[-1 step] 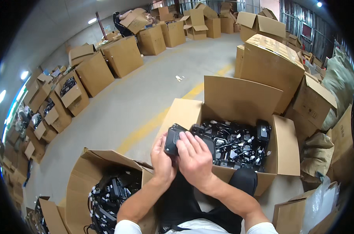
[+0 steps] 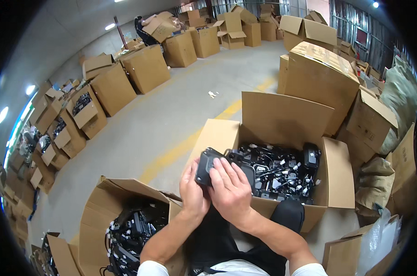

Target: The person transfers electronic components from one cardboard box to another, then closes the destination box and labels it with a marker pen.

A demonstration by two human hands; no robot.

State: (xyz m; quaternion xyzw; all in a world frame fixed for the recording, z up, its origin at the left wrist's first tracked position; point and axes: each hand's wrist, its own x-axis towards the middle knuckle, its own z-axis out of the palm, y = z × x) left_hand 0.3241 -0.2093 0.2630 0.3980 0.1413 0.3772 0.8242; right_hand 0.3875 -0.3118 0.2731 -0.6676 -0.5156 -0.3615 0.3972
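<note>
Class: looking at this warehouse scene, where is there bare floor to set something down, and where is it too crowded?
Free: the grey concrete floor between the open box of black devices, the left row of cartons and the far stacks, crossed by a yellow line. Crowded: both open boxes, the near-left one too, and the piled cartons at right.

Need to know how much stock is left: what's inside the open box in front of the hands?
The open cardboard box holds a tangled heap of black adapters with cables. The right hand and the black device cover its near-left corner; the bottom is buried.
</note>
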